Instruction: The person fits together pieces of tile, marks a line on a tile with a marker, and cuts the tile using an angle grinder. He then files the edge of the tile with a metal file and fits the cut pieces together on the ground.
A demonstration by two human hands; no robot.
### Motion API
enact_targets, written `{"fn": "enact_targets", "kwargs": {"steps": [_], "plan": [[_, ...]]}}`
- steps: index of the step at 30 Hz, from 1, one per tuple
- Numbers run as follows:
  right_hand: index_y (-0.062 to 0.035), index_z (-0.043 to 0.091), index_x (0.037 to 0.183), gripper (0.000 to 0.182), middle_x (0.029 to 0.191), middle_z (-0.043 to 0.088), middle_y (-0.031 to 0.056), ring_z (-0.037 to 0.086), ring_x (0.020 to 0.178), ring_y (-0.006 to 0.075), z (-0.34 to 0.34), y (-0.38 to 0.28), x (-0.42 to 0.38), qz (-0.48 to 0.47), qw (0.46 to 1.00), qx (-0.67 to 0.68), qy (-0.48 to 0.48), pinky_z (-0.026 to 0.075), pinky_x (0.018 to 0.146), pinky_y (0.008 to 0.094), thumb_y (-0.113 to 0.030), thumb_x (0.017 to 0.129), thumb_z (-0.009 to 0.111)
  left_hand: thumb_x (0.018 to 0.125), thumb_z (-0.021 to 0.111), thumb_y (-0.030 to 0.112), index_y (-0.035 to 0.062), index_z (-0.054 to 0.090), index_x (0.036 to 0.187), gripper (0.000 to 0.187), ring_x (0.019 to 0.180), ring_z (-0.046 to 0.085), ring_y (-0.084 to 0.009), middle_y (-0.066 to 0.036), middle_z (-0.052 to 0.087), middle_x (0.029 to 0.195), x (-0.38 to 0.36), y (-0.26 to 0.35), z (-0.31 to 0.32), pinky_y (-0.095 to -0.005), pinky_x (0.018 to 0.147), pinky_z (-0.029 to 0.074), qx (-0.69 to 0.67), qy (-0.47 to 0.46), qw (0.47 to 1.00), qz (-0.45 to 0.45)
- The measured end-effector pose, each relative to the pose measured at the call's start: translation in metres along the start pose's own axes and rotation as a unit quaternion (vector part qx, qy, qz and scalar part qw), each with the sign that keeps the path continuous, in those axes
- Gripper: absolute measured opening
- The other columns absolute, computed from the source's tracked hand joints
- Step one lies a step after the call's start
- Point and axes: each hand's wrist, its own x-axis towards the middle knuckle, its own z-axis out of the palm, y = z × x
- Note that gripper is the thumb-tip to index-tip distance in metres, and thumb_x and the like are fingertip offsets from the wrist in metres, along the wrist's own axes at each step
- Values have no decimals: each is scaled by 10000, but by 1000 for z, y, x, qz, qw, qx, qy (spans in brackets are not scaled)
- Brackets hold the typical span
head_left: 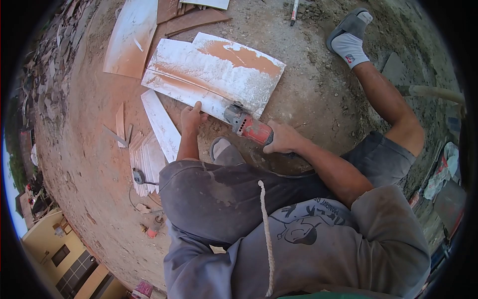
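Observation:
My right hand (283, 138) is wrapped round the rear of a red and grey angle grinder (255, 130). The grinder's head rests at the near edge of a white, dust-covered tile (234, 65), and its disc is hard to make out. At the same near edge, further left, my left hand (193, 117) grips the tile with the fingers partly hidden. A groove or cut line runs lengthwise along the tile near that edge. Reddish-brown dust lies over parts of the white surface.
A long white strip (163, 124) and a stack of tile pieces (147, 158) lie at the left. Another large tile (132, 37) and brown pieces (198, 22) are beyond. A marker-like stick (295, 11) lies at the top; a red tool (152, 231) lies lower left.

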Motion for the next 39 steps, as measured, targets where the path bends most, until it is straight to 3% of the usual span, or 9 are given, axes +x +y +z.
{"fn": "enact_targets", "kwargs": {"steps": [4, 22, 25, 39], "plan": [[20, 544, 1102, 679, 969, 645, 290, 630, 946, 441, 5, 8, 1, 13, 1000, 3, 0, 491, 844, 456, -372, 596, 767, 938, 628, 232, -85, 586, 961, 320, 636, 669, -196, -149, 660, 884, 1, -3, 0, -263, 517, 548, -7, -4, 1000, 5], [28, 515, 1120, 683, 960, 645, 304, 632, 944, 451, 3, 11, -6, 10, 1000, -11, -4, 501, 839, 463, -361, 609, 745, 941, 623, 224, -96, 591, 951, 321, 608, 655, -182, -154, 662, 864, 4, -6, -1, -256, 498, 534, -9, -2, 1000, 24], [31, 511, 1117, 681, 955, 644, 309, 630, 945, 455, -2, 9, -14, 7, 1000, -2, -9, 501, 839, 463, -358, 608, 742, 942, 634, 252, -64, 600, 1004, 324, 642, 656, -179, -129, 663, 902, 6, -8, -1, -248, 519, 547, -5, -5, 1000, 5], [24, 531, 1091, 650, 934, 652, 299, 638, 924, 447, -3, 16, -24, 16, 1000, -2, -1, 499, 830, 459, -342, 603, 756, 941, 633, 236, -82, 587, 936, 322, 597, 646, -177, -142, 655, 844, 4, -9, 0, -257, 494, 526, -5, 9, 999, 37]]}}
